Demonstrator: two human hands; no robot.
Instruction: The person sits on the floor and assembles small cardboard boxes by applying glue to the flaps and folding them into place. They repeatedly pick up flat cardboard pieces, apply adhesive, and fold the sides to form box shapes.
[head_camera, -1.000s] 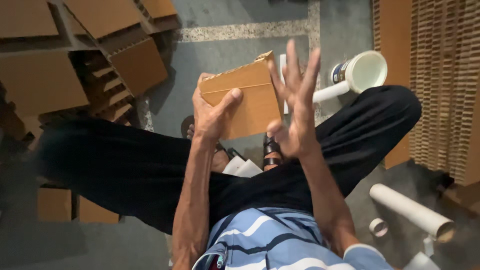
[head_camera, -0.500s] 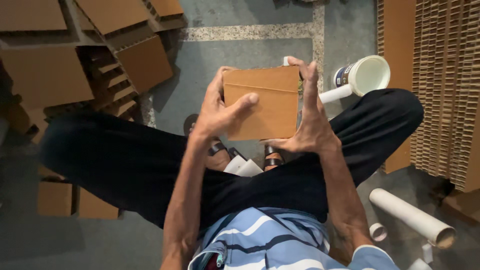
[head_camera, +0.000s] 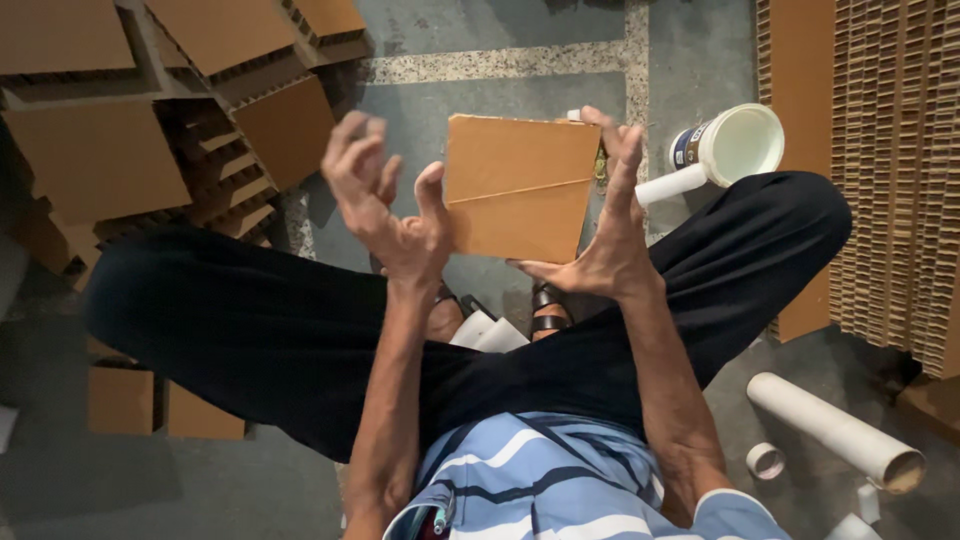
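Centre of the frame: a flat, squarish piece of brown cardboard (head_camera: 520, 188) is held up above the person's crossed legs. A straight crease or seam runs across it slightly below its middle.

The right hand (head_camera: 600, 225) holds the cardboard along its right edge, fingers spread and pressed against that edge and the top right corner, the thumb at the lower edge. The left hand (head_camera: 385, 200) is just left of the cardboard, fingers apart and curled, gripping nothing; only its thumb stands close to the left edge, and contact cannot be confirmed.

Upper right of the frame: a white plastic bucket (head_camera: 735, 145) lies tipped on the grey floor (head_camera: 480, 110), its open mouth facing the camera, with a dark blue label band round its outside. A white tube (head_camera: 672, 184) rests against it, touching the knee of the dark trousers (head_camera: 250, 330).

Upper left: stacks of brown cardboard sheets (head_camera: 100, 150) lie in uneven piles. Right edge: a tall wall of stacked corrugated board (head_camera: 890, 170) shows its ribbed edges. Lower right: a long pale cardboard tube (head_camera: 835, 428) lies on the floor, with a short ring of tube (head_camera: 765, 460) just beside it. Lower left: two small brown cardboard squares (head_camera: 160, 405) lie flat.
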